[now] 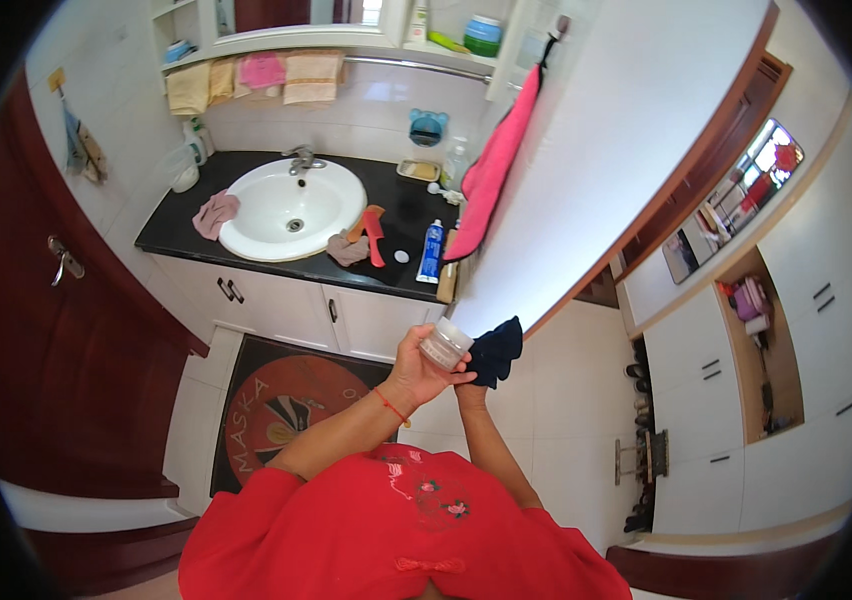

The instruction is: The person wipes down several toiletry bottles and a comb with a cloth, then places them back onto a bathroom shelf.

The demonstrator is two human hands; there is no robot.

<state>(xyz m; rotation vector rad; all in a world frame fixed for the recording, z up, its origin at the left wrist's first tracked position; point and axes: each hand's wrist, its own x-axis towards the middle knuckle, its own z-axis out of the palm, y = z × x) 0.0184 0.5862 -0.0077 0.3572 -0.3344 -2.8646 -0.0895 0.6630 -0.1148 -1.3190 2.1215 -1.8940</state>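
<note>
My left hand (414, 370) is wrapped round a small clear jar (446, 344) with a pale lid, held tilted in front of my chest. Close beside it, touching or nearly so, is a dark navy cloth (498, 352) in my right hand (470, 394). Most of the right hand's fingers are hidden behind the cloth. Beyond both hands, on the black counter (276, 268), lie a blue tube (431, 252), a small white disc (402, 257), a red comb (375, 236) and a crumpled brownish cloth (348, 250).
A white washbasin (348, 200) with a metal tap (303, 158) is set in the counter. A pink cloth (215, 214) hangs over its left rim. To the right hangs a bright pink towel (498, 150) by a wall edge. A round-patterned mat (291, 400) covers part of the floor.
</note>
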